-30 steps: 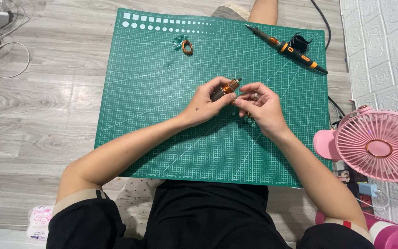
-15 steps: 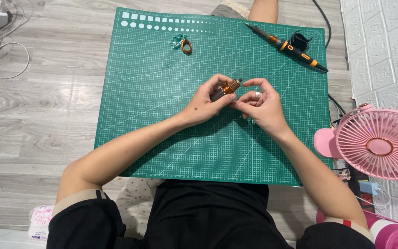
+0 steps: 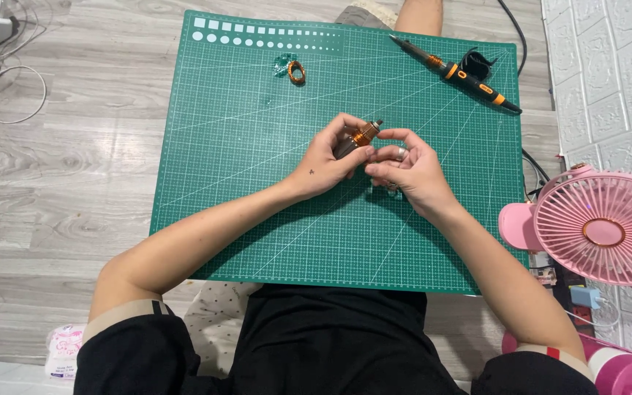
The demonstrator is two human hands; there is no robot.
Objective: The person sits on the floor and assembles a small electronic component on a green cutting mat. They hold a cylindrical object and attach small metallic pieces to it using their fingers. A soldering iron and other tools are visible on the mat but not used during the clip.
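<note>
**Two hands, one small motor part over the green mat**

Two hands are meeting at the middle of the cutting mat (image 3: 243,183), and I am counting one thing between them: a small grey cylinder with copper-orange winding (image 3: 358,137) and a thin metal tip poking out at its far end. My left hand (image 3: 325,162) is closing its grip around the grey body, holding it tilted just above the mat. My right hand (image 3: 409,172) is pinching in beside the copper end, fingertips touching the part; a ring is showing on one finger. Whether it is gripping something tiny of its own, I cannot tell.

Elsewhere I am seeing one orange-and-black soldering iron (image 3: 462,75) lying at the mat's far right corner, one small copper coil (image 3: 296,72) near the far edge, and one pink fan (image 3: 600,228) standing off the mat to the right. The mat is lying on a grey wooden floor (image 3: 60,183).
</note>
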